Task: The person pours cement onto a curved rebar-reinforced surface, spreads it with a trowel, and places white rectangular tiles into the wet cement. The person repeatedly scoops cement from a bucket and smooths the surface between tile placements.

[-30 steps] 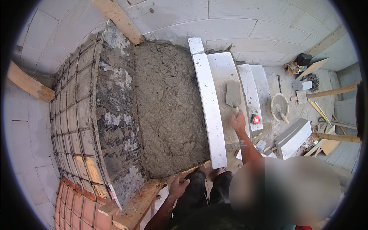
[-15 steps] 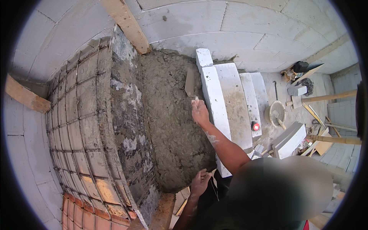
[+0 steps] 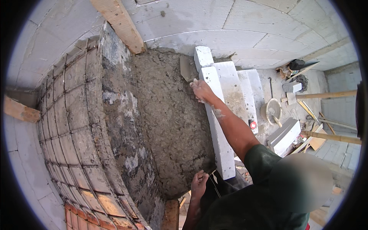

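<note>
My right hand (image 3: 202,91) is closed around the handle of a trowel (image 3: 188,69). The flat blade rests at the surface of wet grey concrete (image 3: 168,115), close beside the far end of a row of white blocks (image 3: 217,122). My right forearm reaches over that row. At the near end of the concrete is my left hand (image 3: 198,184), its fingers loosely bent and apart, with nothing visible in them. Thin light cords hang just beside it. A stained formwork board (image 3: 126,115) borders the concrete on the left.
Left of the board stands a grid of rusty reinforcing bars (image 3: 71,132). A timber brace (image 3: 120,27) meets the board at the far wall. White block steps descend rightward, with a red-and-white round object (image 3: 253,125) on one. Beyond are a bucket (image 3: 271,111), loose blocks (image 3: 285,136) and poles (image 3: 326,94).
My right hand has brought the trowel blade up and over toward the far end of the block row. My left hand stays near the same spot. The whole view has shifted slightly.
</note>
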The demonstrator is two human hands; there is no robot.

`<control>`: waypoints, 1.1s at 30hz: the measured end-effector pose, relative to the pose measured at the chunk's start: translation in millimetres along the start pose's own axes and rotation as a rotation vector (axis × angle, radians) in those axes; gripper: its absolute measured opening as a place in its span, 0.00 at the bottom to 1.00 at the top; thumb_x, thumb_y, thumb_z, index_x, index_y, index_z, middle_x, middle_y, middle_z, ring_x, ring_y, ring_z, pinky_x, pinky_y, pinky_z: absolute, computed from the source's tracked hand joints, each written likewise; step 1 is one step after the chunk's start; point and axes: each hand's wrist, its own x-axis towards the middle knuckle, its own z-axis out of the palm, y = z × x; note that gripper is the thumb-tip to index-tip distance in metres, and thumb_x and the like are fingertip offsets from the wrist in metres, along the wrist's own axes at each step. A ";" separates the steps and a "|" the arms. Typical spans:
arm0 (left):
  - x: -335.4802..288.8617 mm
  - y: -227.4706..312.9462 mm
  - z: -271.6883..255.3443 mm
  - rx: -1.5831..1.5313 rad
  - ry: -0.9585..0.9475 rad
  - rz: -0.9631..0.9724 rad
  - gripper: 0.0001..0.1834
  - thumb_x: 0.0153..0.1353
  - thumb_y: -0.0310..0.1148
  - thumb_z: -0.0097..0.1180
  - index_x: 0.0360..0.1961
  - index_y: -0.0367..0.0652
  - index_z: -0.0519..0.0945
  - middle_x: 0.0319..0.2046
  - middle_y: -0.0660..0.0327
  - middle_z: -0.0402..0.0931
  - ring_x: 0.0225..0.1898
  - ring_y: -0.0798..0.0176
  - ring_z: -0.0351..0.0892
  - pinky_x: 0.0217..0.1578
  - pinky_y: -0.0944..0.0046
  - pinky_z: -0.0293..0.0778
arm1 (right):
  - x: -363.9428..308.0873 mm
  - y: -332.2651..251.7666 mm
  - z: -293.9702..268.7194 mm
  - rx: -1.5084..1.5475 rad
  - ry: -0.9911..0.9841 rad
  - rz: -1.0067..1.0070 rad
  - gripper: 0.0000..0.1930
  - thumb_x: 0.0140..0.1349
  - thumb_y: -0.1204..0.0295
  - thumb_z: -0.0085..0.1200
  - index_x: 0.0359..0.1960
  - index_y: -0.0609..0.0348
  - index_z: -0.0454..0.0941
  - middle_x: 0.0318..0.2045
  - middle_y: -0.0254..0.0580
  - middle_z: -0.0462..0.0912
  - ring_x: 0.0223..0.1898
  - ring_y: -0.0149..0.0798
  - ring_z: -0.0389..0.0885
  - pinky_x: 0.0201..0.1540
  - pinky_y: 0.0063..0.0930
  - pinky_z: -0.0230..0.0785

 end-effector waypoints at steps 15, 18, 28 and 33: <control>25.4 43.5 10.5 -0.122 0.052 -0.137 0.31 0.71 0.48 0.68 0.64 0.34 0.77 0.54 0.52 0.84 0.51 0.63 0.84 0.54 0.62 0.78 | -88.2 37.8 -20.0 -0.187 -0.361 0.253 0.14 0.79 0.67 0.41 0.44 0.62 0.79 0.28 0.43 0.79 0.26 0.39 0.80 0.23 0.43 0.81; 24.3 61.6 11.3 -0.127 0.058 -0.185 0.28 0.70 0.44 0.68 0.63 0.34 0.79 0.53 0.53 0.84 0.53 0.63 0.83 0.56 0.62 0.78 | -141.0 50.0 -28.7 -0.202 -0.367 0.195 0.17 0.80 0.61 0.47 0.42 0.65 0.76 0.25 0.43 0.76 0.20 0.39 0.78 0.20 0.41 0.76; 29.0 45.7 3.1 -0.201 0.087 -0.083 0.28 0.70 0.44 0.69 0.60 0.34 0.79 0.50 0.55 0.85 0.50 0.65 0.85 0.54 0.62 0.79 | -80.6 -6.6 -36.4 -0.182 -0.118 0.112 0.21 0.78 0.57 0.50 0.36 0.65 0.77 0.22 0.48 0.80 0.18 0.43 0.80 0.20 0.41 0.76; 20.3 39.7 16.0 -0.114 0.039 -0.169 0.24 0.70 0.41 0.69 0.58 0.35 0.80 0.48 0.56 0.86 0.49 0.64 0.85 0.52 0.62 0.80 | -62.1 81.0 -44.6 -0.290 -0.481 0.141 0.16 0.69 0.60 0.58 0.29 0.60 0.80 0.28 0.45 0.82 0.33 0.46 0.85 0.35 0.49 0.80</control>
